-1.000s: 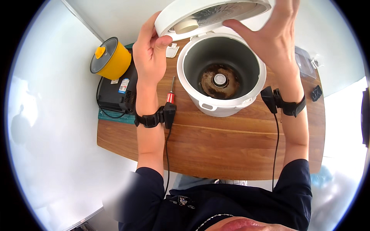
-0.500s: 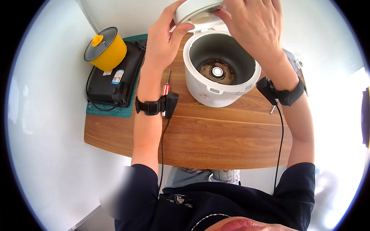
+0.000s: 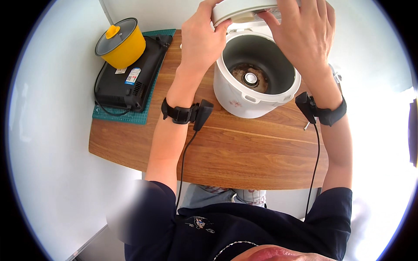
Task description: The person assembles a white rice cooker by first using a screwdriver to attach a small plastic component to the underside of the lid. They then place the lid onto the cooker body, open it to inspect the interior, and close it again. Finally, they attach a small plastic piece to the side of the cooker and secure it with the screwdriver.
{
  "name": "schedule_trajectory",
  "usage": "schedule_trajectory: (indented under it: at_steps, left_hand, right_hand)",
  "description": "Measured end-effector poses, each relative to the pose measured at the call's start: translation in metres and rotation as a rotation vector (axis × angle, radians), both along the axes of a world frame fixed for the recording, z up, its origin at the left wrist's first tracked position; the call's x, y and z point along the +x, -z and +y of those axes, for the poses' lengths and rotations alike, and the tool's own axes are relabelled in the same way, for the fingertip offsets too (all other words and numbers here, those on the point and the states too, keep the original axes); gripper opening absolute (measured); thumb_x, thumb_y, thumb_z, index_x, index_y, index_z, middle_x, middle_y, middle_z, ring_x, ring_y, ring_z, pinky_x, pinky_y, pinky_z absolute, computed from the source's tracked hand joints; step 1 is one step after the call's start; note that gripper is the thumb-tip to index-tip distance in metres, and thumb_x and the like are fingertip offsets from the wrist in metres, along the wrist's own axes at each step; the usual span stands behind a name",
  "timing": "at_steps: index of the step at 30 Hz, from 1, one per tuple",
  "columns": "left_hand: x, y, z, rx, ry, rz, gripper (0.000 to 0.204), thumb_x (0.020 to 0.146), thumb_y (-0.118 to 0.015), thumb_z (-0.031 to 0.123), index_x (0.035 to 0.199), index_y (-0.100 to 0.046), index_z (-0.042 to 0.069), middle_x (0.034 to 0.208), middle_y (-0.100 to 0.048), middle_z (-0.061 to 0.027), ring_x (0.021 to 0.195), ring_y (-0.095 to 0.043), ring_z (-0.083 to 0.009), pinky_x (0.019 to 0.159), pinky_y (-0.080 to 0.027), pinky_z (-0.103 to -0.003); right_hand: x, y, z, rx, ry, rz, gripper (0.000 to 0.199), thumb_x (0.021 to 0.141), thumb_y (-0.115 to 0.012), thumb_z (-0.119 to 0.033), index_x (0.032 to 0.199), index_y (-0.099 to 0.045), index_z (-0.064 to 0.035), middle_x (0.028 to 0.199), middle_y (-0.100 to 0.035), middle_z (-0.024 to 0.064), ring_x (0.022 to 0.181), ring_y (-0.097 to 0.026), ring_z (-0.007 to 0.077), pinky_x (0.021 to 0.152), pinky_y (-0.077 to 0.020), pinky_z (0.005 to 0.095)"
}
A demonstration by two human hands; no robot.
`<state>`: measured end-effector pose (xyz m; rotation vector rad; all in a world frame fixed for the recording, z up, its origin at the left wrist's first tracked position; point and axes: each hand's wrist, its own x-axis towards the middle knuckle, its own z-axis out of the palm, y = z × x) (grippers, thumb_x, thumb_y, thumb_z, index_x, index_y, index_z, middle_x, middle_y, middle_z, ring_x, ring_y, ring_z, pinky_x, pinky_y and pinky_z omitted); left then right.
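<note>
A white rice cooker (image 3: 237,98) stands on the table with its lid (image 3: 233,12) raised at the back. Inside, the grey well shows a brown-stained bottom around a round silver centre piece (image 3: 250,78); no inner pot sits in it. My left hand (image 3: 203,43) grips the lid's left edge, thumb on the inner side and fingers behind. Over the lid's right part lies my right hand (image 3: 305,37), its thumb reaching to the underside and its fingers over the rim. The lid's top runs out of the picture.
At the left, a yellow pot (image 3: 128,51) with a grey lid rests on a black appliance (image 3: 124,89) and green cutting mat (image 3: 141,118). Black wrist devices (image 3: 203,114) trail cables over the wooden table (image 3: 244,152). A thin metal piece (image 3: 306,126) lies near my right wrist.
Both hands and the lid appear slightly farther right and higher in the picture; the whole view has shifted a little. The red-and-white-handled screwdriver beside my left forearm is now hidden.
</note>
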<state>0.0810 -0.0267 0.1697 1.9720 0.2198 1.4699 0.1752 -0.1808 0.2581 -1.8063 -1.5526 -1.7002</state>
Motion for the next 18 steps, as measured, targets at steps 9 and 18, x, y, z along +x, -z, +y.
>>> schedule_trajectory:
  at_steps: [9, 18]
  left_hand:
    - [-0.001, -0.005, -0.004, -0.084, 0.047, 0.017, 0.040, 0.086, -0.072, 0.000, 0.125, -0.064, 0.003, 0.096, -0.072, -0.0234, 0.086, -0.074, -0.0358, 0.073, -0.058, -0.039]
    - [0.002, 0.000, 0.001, 0.028, 0.060, -0.089, 0.038, 0.085, -0.070, 0.000, 0.123, -0.068, 0.006, 0.087, -0.069, -0.0210, 0.073, -0.069, -0.0337, 0.065, -0.054, -0.038]
  right_hand:
    - [0.017, -0.010, 0.006, -0.134, -0.280, -0.013, 0.060, 0.069, -0.088, -0.019, 0.122, -0.064, -0.0094, 0.111, -0.061, 0.0077, 0.103, -0.060, 0.0250, 0.095, -0.0402, 0.0520]
    - [-0.021, -0.013, 0.018, -0.179, -0.326, 0.015, 0.042, 0.067, -0.087, -0.025, 0.100, -0.067, -0.0088, 0.090, -0.064, 0.0032, 0.085, -0.062, 0.0233, 0.084, -0.0441, 0.0391]
